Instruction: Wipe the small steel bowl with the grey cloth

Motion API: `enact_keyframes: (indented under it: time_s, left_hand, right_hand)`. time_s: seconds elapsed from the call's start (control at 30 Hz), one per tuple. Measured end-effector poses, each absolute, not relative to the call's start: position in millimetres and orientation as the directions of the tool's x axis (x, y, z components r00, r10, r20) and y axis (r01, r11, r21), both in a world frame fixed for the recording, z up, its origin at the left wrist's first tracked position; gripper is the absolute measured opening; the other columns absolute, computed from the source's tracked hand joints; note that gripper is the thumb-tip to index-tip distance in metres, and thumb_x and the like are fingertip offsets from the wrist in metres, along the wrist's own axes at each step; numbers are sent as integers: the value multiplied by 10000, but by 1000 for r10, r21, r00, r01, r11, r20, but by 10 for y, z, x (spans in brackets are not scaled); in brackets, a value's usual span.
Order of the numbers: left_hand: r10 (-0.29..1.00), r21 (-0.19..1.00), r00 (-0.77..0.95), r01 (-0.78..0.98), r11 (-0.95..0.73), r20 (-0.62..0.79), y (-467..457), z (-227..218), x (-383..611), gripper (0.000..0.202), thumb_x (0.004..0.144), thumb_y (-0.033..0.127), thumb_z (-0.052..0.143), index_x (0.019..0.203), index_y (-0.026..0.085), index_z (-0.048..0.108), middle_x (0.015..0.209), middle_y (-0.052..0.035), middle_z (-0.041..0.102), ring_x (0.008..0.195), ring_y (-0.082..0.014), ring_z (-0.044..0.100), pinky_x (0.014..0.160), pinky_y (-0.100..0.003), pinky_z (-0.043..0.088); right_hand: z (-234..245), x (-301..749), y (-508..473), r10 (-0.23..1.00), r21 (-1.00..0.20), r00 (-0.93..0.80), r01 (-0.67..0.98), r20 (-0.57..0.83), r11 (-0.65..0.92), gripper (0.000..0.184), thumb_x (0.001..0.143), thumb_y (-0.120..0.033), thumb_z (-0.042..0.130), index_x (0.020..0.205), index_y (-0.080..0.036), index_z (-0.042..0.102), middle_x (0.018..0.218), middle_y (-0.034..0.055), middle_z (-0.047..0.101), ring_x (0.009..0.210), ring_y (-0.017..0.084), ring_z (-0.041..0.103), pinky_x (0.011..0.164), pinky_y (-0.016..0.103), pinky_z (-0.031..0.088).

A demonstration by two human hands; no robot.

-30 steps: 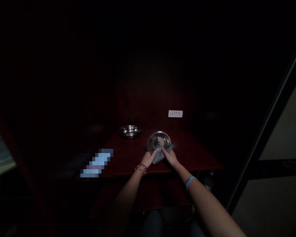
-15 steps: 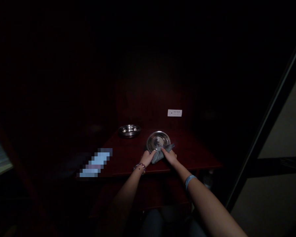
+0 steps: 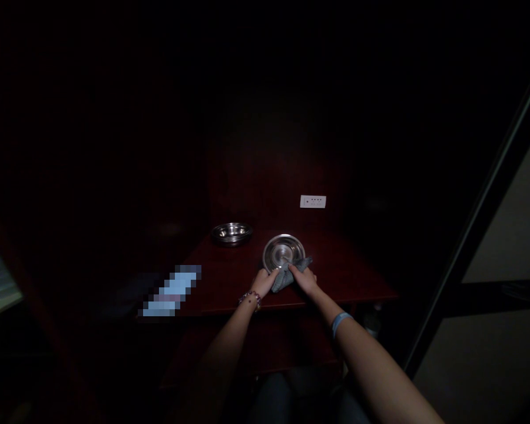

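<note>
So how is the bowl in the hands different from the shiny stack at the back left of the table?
The held bowl is tipped so its inside faces the camera, while the bowl stack sits level on the table. The held bowl has a grey cloth at its near edge; the bowl stack has none visible. Both look round, shiny and metal.

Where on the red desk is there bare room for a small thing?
Bare desk shows right of the right hand, and in front of the stacked bowls, left of the left hand. Crowded: front centre, where both hands, grey cloth and tilted bowl meet.
</note>
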State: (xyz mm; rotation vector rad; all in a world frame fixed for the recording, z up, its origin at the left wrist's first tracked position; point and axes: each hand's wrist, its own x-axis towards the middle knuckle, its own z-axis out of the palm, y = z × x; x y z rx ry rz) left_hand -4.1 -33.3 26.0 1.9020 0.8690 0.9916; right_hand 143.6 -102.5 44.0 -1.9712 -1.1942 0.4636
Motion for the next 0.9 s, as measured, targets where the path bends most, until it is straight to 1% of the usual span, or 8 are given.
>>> enact_keyframes:
  time_s: [0.27,0.5,0.7,0.9]
  left_hand:
    - [834,874,451,200,-443,319,-311,237,-37,396,801,391,516,1084,161,670,1100,-79,691,1045,-231,625,916,-286,459]
    - [820,855,460,211,-473,341,-290,230,-27,379,806,383,471,1009,157,698,1025,-71,715,1014,-227,636,893,-250,457]
    - [812,840,462,220,-495,358,-270,207,-30,414,814,401,458,1045,138,680,1049,-84,706,1004,-234,637,910,-287,457]
    - [816,844,461,224,-488,350,-273,211,-28,400,811,399,474,1063,160,672,1080,-69,697,1039,-223,624,930,-280,446]
  right_hand:
    - [422,1449,-1023,866,-746,489,615,105,-257,505,859,-573,423,1135,-205,632,1174,112,632,1197,282,496,1041,435,275]
    - [426,1439,-995,861,-765,506,576,56,-288,509,849,-576,432,1147,-211,624,1199,100,622,1213,276,489,1051,419,261]
    - [426,1434,-1004,858,-785,511,554,58,-277,504,847,-575,432,1140,-212,624,1184,94,631,1208,272,496,1054,414,259]
    - [423,1444,-1003,861,-781,504,563,65,-270,493,848,-566,432,1148,-221,615,1177,82,636,1207,266,497,1054,408,264]
